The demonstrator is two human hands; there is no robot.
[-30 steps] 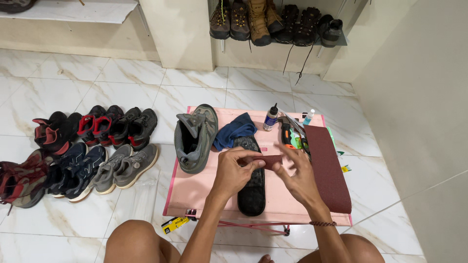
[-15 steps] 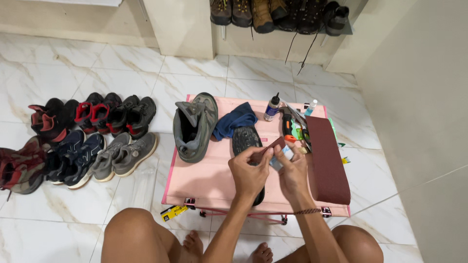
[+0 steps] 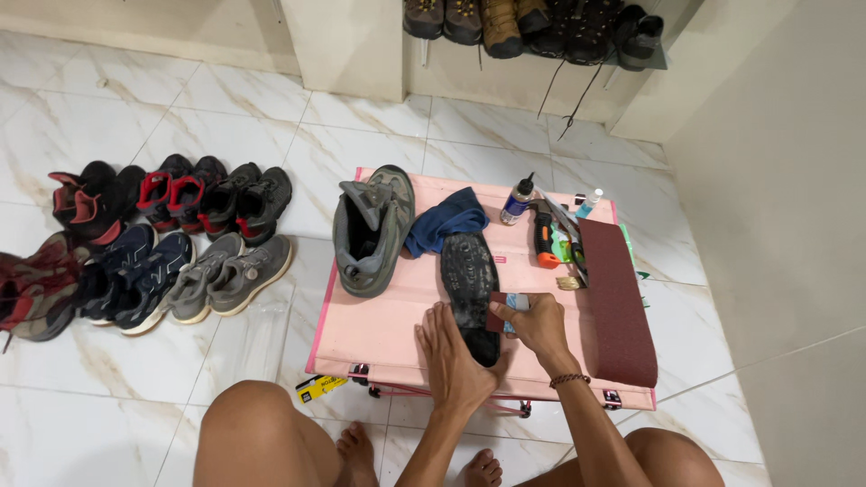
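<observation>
A black shoe sole (image 3: 469,293), lying tread-up on the pink counter (image 3: 388,325), is pinned flat by the spread left hand (image 3: 456,352) while a folded sandpaper piece (image 3: 498,313) is pinched in the right hand (image 3: 539,323) against its edge, sanding judged under way.

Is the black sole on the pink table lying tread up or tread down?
Tread up. The black sole shows its lugged pattern to the camera, flat on the pink table, with the left hand pressing its near end.

Home entryway: shoe rows (image 3: 171,243), tiled floor (image 3: 361,135)
</observation>
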